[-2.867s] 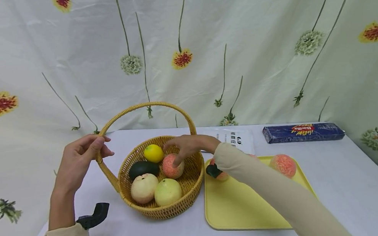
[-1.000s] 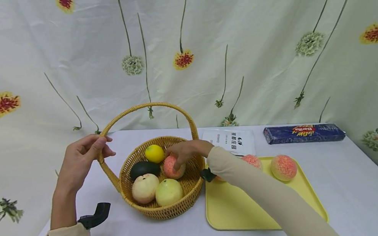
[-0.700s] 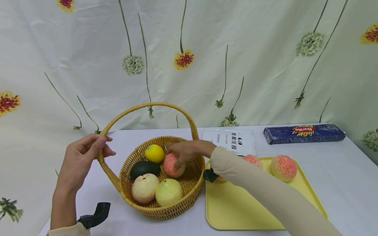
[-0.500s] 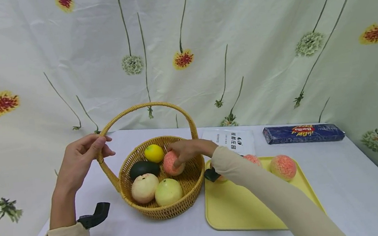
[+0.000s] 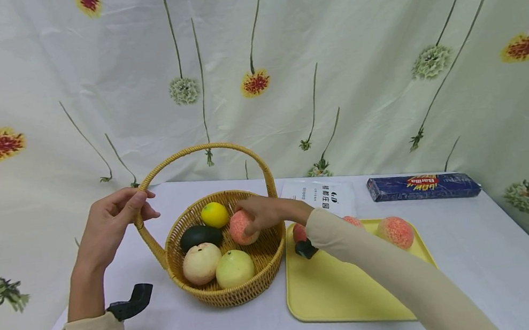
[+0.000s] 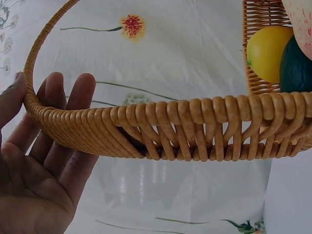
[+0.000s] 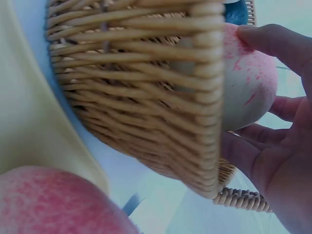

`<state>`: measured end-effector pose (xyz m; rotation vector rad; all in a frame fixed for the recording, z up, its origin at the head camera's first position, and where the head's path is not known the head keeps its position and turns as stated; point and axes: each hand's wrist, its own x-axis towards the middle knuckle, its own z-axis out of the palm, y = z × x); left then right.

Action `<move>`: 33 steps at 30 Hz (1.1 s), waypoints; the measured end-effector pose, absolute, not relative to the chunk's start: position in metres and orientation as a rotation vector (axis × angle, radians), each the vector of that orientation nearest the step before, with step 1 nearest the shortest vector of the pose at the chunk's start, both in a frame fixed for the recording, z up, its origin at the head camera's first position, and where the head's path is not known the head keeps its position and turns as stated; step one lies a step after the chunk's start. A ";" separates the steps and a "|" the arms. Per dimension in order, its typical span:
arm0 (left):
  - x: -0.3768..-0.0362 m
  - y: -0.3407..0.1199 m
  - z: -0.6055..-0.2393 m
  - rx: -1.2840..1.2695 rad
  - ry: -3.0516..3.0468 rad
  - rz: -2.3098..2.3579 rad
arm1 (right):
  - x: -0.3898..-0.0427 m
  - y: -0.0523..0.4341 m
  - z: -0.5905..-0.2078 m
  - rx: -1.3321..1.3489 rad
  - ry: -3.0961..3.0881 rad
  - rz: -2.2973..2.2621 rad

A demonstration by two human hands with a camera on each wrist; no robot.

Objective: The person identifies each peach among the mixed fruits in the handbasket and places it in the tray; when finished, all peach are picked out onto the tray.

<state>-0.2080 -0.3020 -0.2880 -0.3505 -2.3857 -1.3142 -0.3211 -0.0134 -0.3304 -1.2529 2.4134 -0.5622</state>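
- While you are looking down from the head view, your left hand [image 5: 114, 219] is gripping the basket handle [image 5: 142, 216]; your right hand [image 5: 263, 212] is grasping the pink peach [image 5: 241, 227] inside the basket [image 5: 231, 292] on the table [image 5: 477, 250].
- Left wrist view: your thumb and fingers [image 6: 63, 105] are curling loosely around the stiff woven handle [image 6: 146, 129].
- Right wrist view: your fingers [image 7: 278, 41] are wrapping the peach [image 7: 248, 83]; it is probably light, smooth and firm, so cup it around its widest part.
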 end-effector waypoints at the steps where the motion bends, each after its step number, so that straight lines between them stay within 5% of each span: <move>1: -0.208 -0.302 -0.288 -0.353 -2.386 -1.313 | -0.320 -0.012 -0.331 -1.265 2.422 -0.572; 33: -0.208 -0.303 -0.290 -0.346 -2.390 -1.306 | -0.287 0.027 -0.342 -1.282 2.506 -1.013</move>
